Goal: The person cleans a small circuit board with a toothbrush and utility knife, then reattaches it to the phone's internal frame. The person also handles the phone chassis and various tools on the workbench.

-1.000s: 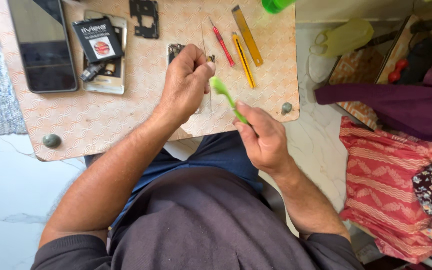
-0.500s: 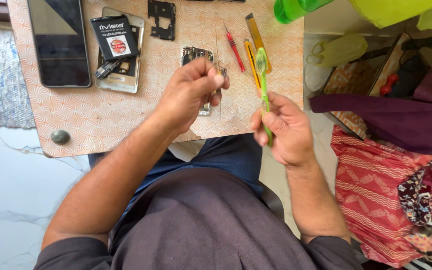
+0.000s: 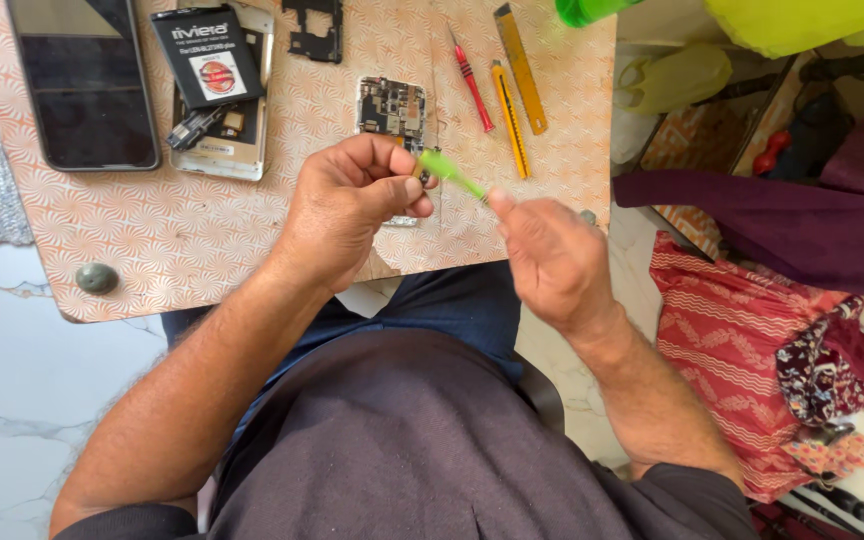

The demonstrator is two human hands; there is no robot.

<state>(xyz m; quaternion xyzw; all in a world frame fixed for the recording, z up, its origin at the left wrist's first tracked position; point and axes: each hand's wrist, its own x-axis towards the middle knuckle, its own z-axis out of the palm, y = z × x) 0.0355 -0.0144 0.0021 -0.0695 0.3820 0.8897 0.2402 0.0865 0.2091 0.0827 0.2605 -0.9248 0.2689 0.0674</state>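
Green brush (image 3: 449, 172) is held between both hands above the near edge of the board (image 3: 202, 240). Right hand (image 3: 552, 262) pinches the handle end, fingers closed on it; most of the handle is hidden by the fingers and blurred. Left hand (image 3: 347, 205) has fingers curled shut, thumb against forefinger at the brush's head end. Something small is possibly pinched there, too hidden to identify. Brush head touches or nearly touches the left fingertips; can't tell which.

Circuit board (image 3: 392, 108) lies flat just beyond the left hand, lower part covered by the knuckles. Red screwdriver (image 3: 472, 82), yellow utility knife (image 3: 509, 118) and a second yellow tool (image 3: 520, 66) lie side by side towards the right edge. Opened phone body (image 3: 220, 140) with a black battery (image 3: 204, 55) on top sits towards the far left, dark phone (image 3: 82, 85) just beside it by the left edge. Black frame piece (image 3: 314, 28) is cut off at the far edge. Green object (image 3: 592, 10) at the far right corner is mostly out of frame.
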